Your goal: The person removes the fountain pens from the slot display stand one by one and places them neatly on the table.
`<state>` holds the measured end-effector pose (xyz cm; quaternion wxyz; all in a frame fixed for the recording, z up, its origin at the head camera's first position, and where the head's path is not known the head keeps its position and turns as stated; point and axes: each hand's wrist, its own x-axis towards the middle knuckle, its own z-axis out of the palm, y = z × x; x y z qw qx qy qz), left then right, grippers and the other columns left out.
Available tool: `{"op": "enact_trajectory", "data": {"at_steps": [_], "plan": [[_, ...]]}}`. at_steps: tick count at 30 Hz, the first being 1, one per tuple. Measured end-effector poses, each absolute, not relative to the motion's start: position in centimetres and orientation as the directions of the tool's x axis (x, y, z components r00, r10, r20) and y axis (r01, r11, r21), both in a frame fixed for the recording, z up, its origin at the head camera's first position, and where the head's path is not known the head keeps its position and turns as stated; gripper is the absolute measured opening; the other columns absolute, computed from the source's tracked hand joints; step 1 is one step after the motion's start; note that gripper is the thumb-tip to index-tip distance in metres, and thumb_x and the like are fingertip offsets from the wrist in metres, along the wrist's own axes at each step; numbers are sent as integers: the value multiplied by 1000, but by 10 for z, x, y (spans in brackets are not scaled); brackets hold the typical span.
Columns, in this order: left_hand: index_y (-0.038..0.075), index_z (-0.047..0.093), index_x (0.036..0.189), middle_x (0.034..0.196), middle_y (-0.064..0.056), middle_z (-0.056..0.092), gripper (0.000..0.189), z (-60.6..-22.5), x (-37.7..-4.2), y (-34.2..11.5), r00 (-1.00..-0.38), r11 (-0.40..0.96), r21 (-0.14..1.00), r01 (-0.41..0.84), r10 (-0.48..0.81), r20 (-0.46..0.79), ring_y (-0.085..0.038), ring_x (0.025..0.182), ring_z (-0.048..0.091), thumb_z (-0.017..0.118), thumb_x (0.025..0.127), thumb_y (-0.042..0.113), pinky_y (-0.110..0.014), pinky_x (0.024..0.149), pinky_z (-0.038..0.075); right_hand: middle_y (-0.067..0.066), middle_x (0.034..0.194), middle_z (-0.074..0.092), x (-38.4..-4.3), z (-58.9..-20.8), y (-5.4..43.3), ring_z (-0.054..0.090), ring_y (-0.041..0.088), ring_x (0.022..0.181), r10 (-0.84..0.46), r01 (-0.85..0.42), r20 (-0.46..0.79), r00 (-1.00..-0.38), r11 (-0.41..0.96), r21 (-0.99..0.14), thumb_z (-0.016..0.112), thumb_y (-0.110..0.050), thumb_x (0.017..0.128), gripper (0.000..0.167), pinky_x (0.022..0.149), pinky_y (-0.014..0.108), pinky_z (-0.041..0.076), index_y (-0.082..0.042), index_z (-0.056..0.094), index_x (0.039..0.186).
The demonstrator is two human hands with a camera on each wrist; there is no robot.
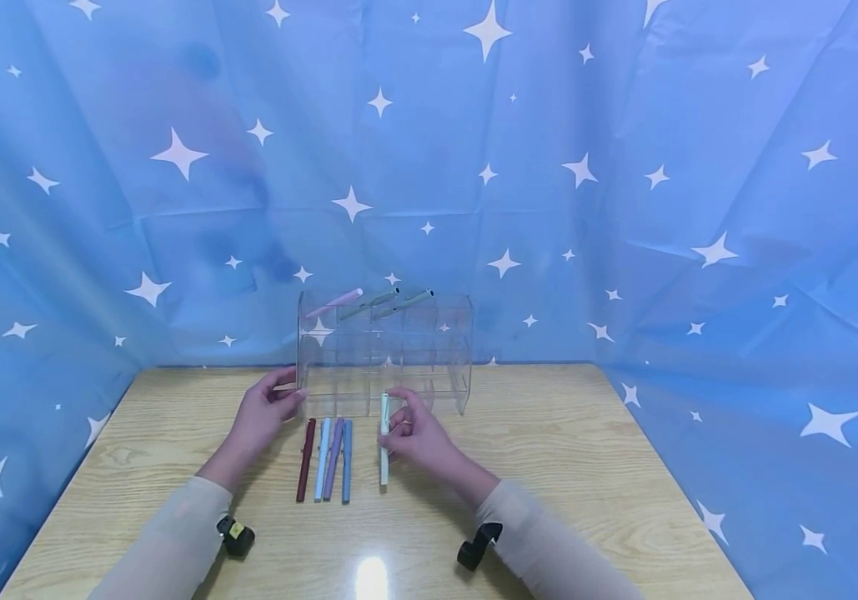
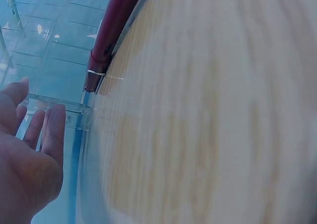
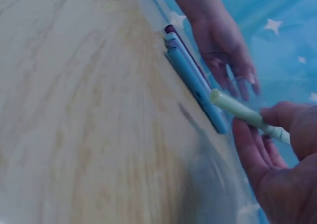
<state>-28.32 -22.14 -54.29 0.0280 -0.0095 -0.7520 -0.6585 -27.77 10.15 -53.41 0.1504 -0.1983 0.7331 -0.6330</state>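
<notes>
Between the thumb and fingers of my right hand (image 1: 415,433) is a pale mint-green pen (image 1: 384,450), held lengthwise in front of a clear compartment rack (image 1: 353,408). The right wrist view shows the pen's blunt end (image 3: 215,96) poking out past the fingertips. My left hand (image 1: 263,412) is at the rack's left side, its fairly straight fingers (image 2: 55,130) right at the clear side panel. Side by side on the table before the rack lie a dark red pen (image 1: 306,460), a light blue pen (image 1: 322,460), a purple pen (image 1: 334,460) and a blue pen (image 1: 347,461).
In the rack's top row lean a pink pen (image 1: 334,302) and two dark green pens, one in the middle (image 1: 370,303) and one to its right (image 1: 404,304). The rack stands near the back edge of the wooden table (image 1: 586,483), before a blue star-patterned curtain (image 1: 429,150).
</notes>
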Motion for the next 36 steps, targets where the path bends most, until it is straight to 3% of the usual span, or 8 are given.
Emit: {"op": "enact_trajectory", "data": {"at_steps": [5,11,19,27,36], "plan": [[2,48,164,160,-23,53,58,-543,-283,-222,-998,136,989,59,-23,62,-42,140,58,71,111,11,-33,101,65,17,115,61,-274,-539,96,65,18,87,-492,-119,13,-871,186,-975,83,1,94,85,72,29,66,-13,40,166],[2,48,164,160,-23,53,60,-545,-285,-222,-998,133,989,61,-22,64,-41,139,59,71,110,12,-32,101,65,15,112,65,-271,-542,87,68,21,89,-483,-89,-41,-874,243,-966,85,1,92,85,78,35,69,-10,42,164],[3,47,164,161,-24,52,59,-545,-285,-222,-999,123,991,45,-23,48,-43,141,58,71,110,11,-36,103,65,15,103,65,-268,-538,75,65,19,87,-453,-64,-82,-888,297,-953,86,5,90,83,78,32,69,-5,44,160],[3,48,163,159,-23,53,58,-542,-282,-221,-998,143,989,42,-32,47,-40,138,60,70,110,11,-35,103,65,5,93,70,-268,-533,67,69,18,80,-438,-115,-107,-893,450,-886,89,-5,93,75,71,29,62,-4,53,158],[1,49,162,158,-24,54,57,-541,-282,-221,-998,150,987,59,-27,63,-40,137,61,70,110,10,-36,103,65,6,86,70,-267,-530,58,71,20,72,-412,-96,-137,-901,497,-862,90,-3,91,74,64,30,60,1,53,156]]}}
